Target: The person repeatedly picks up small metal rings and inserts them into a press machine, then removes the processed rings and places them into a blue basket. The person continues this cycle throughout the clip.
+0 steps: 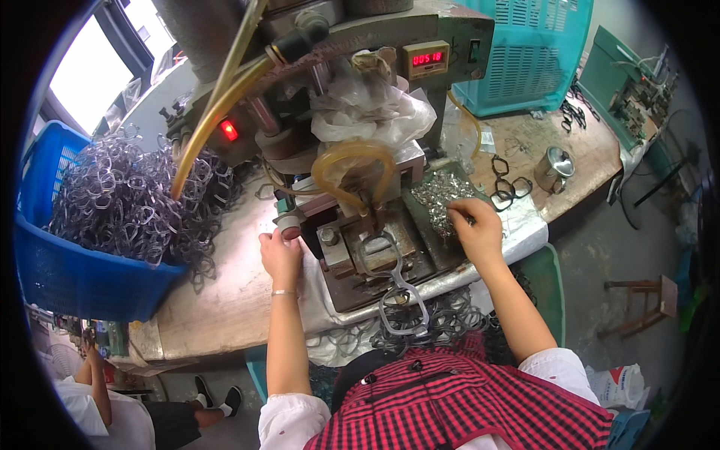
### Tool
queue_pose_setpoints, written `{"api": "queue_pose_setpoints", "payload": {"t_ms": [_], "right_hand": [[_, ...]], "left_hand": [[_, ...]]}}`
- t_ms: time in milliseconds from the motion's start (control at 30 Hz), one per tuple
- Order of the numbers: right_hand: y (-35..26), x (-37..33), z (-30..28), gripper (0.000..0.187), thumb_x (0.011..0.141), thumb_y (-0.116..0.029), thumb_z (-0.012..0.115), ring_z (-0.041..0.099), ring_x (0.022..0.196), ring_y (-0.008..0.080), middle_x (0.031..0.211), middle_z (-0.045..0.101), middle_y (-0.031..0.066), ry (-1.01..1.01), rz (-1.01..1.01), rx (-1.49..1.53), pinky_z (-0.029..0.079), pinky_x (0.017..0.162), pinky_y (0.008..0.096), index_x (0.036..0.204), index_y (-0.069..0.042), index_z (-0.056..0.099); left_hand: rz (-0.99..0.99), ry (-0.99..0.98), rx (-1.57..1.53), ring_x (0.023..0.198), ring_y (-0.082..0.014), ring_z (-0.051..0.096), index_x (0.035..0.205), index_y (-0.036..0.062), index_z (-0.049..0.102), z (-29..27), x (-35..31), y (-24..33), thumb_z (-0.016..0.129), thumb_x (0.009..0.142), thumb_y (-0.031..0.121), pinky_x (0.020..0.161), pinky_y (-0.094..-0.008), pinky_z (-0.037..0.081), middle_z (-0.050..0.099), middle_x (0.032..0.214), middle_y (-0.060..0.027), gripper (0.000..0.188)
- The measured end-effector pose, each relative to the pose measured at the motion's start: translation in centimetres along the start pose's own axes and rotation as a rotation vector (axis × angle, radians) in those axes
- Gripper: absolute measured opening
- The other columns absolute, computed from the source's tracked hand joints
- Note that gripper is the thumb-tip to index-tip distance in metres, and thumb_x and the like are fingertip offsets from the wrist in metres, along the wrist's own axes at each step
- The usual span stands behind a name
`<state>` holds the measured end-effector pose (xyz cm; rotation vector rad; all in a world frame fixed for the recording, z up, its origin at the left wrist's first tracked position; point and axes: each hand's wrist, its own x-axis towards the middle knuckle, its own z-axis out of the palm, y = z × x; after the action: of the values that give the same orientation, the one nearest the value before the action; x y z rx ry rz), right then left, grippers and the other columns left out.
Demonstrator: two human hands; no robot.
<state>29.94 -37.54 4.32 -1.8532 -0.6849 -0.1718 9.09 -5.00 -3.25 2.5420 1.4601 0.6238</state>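
A grey plastic eyeglass frame [405,289] sits with one rim on the fixture under the press head [371,217], its other rim hanging over the near edge. My left hand [281,259] is closed about the red push button [290,227] on the left of the press. To the right of the fixture, my right hand [480,231] dips its pinched fingers into a tray of small shiny metal parts [441,191]. Whatever those fingertips hold is hidden. Yellowish hoses [352,150] loop down beside the press head.
A blue basket [82,270] heaped with eyeglass frames [135,195] stands at left. More frames [450,315] lie by my lap. Several dark frames [510,184] and a metal cup [555,169] are at right, with a teal crate [525,52] behind. Another person [112,405] sits lower left.
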Motion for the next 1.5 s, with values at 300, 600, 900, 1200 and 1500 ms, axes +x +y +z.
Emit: {"api": "queue_pose_setpoints", "payload": {"t_ms": [300, 600, 900, 1200, 1500], "right_hand": [[-4.6, -1.4, -2.1, 0.012, 0.079, -0.001, 0.071, 0.067, 0.081, 0.0222, 0.086, 0.071, 0.0099, -0.097, -0.044, 0.208, 0.051, 0.074, 0.0317, 0.090, -0.002, 0.075], [-9.6, -0.7, 4.4, 0.033, 0.083, 0.001, 0.067, 0.069, 0.090, 0.0169, 0.102, 0.069, 0.0102, -0.168, -0.018, 0.577, 0.052, 0.083, 0.0279, 0.115, 0.004, 0.060], [-12.9, -1.6, 3.5, 0.052, 0.084, 0.002, 0.067, 0.064, 0.102, 0.0125, 0.107, 0.069, 0.0108, -0.247, 0.211, 0.802, 0.048, 0.093, 0.0265, 0.133, 0.003, 0.048], [-4.1, 1.1, 1.2, 0.026, 0.079, -0.014, 0.072, 0.057, 0.122, 0.0379, 0.127, 0.061, 0.0194, -0.160, -0.288, -0.333, 0.046, 0.102, 0.0460, 0.104, -0.006, 0.070], [2.5, 0.2, 0.6, 0.014, 0.073, -0.008, 0.074, 0.056, 0.121, 0.0390, 0.113, 0.065, 0.0180, 0.006, -0.272, -0.419, 0.046, 0.100, 0.0468, 0.087, -0.005, 0.070]], "left_hand": [[0.161, 0.228, -0.458, 0.081, -0.0237, 0.058, 0.098, 0.0031, 0.058, -4.2, -2.8, -0.4, 0.066, 0.087, 0.002, 0.075, -0.0338, 0.049, 0.060, 0.091, -0.0094, 0.013], [0.062, 0.170, -1.340, 0.084, -0.0137, 0.065, 0.111, 0.0015, 0.053, -8.6, -7.0, 4.2, 0.056, 0.101, 0.005, 0.074, -0.0262, 0.054, 0.065, 0.096, -0.0087, 0.011], [0.797, 0.398, -0.979, 0.087, -0.0274, 0.068, 0.106, 0.0005, 0.058, -18.4, -10.2, 9.5, 0.053, 0.097, 0.002, 0.084, -0.0414, 0.057, 0.068, 0.097, -0.0197, 0.010], [1.178, 0.043, -0.743, 0.083, -0.0273, 0.067, 0.099, 0.0131, 0.076, -16.1, -9.8, 13.3, 0.074, 0.070, 0.005, 0.088, -0.0481, 0.053, 0.075, 0.106, -0.0072, 0.030], [1.208, 0.047, -0.729, 0.067, -0.0218, 0.052, 0.100, 0.0138, 0.077, -14.9, -9.0, 13.4, 0.079, 0.069, 0.010, 0.086, -0.0448, 0.053, 0.074, 0.111, -0.0030, 0.032]]}}
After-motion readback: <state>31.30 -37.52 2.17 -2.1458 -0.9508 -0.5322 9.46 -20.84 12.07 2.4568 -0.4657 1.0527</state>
